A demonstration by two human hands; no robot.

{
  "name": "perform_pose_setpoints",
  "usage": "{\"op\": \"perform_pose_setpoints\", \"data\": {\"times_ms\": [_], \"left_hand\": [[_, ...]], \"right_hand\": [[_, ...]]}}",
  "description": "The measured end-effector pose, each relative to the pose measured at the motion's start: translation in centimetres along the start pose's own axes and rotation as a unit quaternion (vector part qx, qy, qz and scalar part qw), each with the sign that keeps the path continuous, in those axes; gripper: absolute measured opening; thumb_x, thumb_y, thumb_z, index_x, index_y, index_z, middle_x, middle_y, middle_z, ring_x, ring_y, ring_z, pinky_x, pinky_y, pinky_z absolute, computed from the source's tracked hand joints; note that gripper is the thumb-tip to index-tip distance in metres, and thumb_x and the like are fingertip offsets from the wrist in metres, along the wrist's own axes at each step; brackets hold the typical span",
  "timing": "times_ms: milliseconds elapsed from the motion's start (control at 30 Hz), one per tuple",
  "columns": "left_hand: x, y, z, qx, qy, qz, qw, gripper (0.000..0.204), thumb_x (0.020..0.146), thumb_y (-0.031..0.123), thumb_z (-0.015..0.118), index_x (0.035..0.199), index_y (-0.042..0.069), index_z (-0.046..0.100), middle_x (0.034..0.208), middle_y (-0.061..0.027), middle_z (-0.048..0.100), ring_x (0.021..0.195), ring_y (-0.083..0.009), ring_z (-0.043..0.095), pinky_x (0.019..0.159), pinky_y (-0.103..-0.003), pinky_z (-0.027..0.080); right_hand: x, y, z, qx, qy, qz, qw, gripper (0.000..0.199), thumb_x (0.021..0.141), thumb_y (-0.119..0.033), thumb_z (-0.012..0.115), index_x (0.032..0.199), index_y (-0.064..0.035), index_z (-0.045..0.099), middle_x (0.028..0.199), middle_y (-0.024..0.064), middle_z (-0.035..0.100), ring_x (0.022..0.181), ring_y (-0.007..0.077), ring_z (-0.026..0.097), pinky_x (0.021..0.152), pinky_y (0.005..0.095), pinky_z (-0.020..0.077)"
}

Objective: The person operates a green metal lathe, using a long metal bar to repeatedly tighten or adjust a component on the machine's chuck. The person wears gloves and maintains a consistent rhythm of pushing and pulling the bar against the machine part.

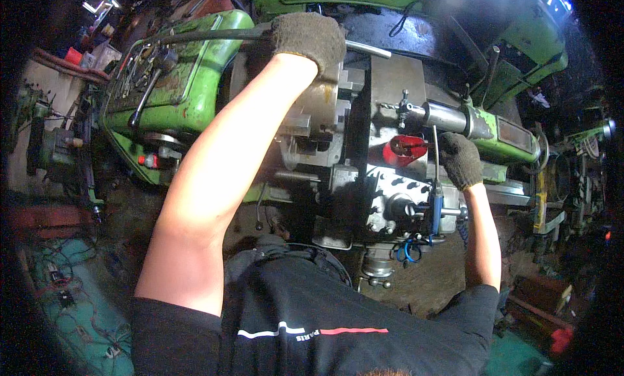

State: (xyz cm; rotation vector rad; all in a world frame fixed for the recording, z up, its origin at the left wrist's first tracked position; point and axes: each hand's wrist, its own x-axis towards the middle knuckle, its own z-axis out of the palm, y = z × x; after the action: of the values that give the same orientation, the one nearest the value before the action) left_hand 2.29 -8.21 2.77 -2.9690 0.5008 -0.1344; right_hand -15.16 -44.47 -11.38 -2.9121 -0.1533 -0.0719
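The person stands over a green lathe (195,83) and looks down on it. The left hand (308,38), in a grey knitted glove, is closed around a long dark bar (214,34) that lies across the top of the machine, above the round metal chuck (312,125). A bright metal end of the bar sticks out to the right of the glove. The chuck is grey and stepped, with square jaws on its face, and it sits in the middle of the picture, partly hidden by the left forearm.

The right hand (460,160), also in a grey glove, rests at the tailstock (481,125), which is green with worn paint and a shiny steel sleeve. A drill bit (390,107) points from this sleeve toward the chuck. The fingers curl downward, close to a thin upright rod (435,148), but I cannot tell if they really hold something. Just left of this hand is a red, cup-shaped plastic thing (404,148). Below it is the grey tool carriage (396,200) with dark oval marks on its top, and a tool with a blue handle (435,207) stands there.

On the green cover at the left lie several wrenches (146,83). A small red and white can (149,161) is at the lower edge of this cover. Far left, on a shelf, there is a red box (73,54), too small to read.
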Motion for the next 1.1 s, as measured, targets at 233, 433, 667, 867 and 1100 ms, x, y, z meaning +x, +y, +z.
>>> {"op": "perform_pose_setpoints", "data": {"times_ms": [233,433,667,867,1100], "left_hand": [[0.3,-0.4,0.5,-0.021,0.033,-0.026,0.999,0.034,0.1,0.033,0.062,0.111,0.015,0.088,0.114,-0.0174,0.083,0.107,-0.0362,0.081,0.092,-0.055,0.062],[0.7,-0.3,1.0,-0.014,0.052,-0.026,0.998,0.043,0.104,0.041,0.057,0.106,0.01,0.087,0.109,-0.0201,0.083,0.104,-0.039,0.081,0.093,-0.055,0.062],[1.0,-0.2,0.9,-0.016,0.051,-0.04,0.998,0.042,0.103,0.041,0.058,0.107,0.012,0.087,0.111,-0.0191,0.083,0.105,-0.039,0.081,0.093,-0.055,0.062],[1.0,0.2,0.7,-0.01,0.048,-0.053,0.997,0.042,0.104,0.043,0.057,0.109,0.014,0.087,0.112,-0.0174,0.083,0.106,-0.0382,0.081,0.094,-0.056,0.061],[1.3,-0.2,1.0,0.0,0.042,-0.032,0.999,0.037,0.098,0.038,0.06,0.107,0.013,0.087,0.112,-0.017,0.083,0.106,-0.0373,0.081,0.092,-0.055,0.061]], "right_hand": [[-2.4,1.6,0.7,0.141,0.051,0.054,0.987,0.038,0.088,-0.013,0.08,0.125,-0.0057,0.078,0.126,0.02,0.077,0.118,0.0387,0.074,0.104,0.0451,0.0582],[-3.6,1.5,0.9,0.131,0.097,0.073,0.984,0.032,0.091,-0.014,0.079,0.121,-0.0051,0.078,0.121,0.0174,0.078,0.111,0.0357,0.076,0.099,0.0429,0.0591],[-5.0,2.5,2.3,0.155,0.132,0.056,0.977,0.027,0.092,-0.013,0.08,0.118,-0.0058,0.079,0.12,0.0161,0.078,0.111,0.0347,0.076,0.097,0.0424,0.0593],[-5.2,2.6,2.0,0.152,0.135,0.059,0.977,0.031,0.093,-0.014,0.081,0.123,-0.0052,0.077,0.124,0.0182,0.077,0.115,0.0343,0.075,0.101,0.0428,0.0592],[-3.2,0.0,1.0,0.218,0.101,0.085,0.967,0.045,0.098,-0.017,0.08,0.141,-0.0066,0.073,0.136,0.0183,0.074,0.127,0.0332,0.071,0.113,0.0425,0.0531]]}}
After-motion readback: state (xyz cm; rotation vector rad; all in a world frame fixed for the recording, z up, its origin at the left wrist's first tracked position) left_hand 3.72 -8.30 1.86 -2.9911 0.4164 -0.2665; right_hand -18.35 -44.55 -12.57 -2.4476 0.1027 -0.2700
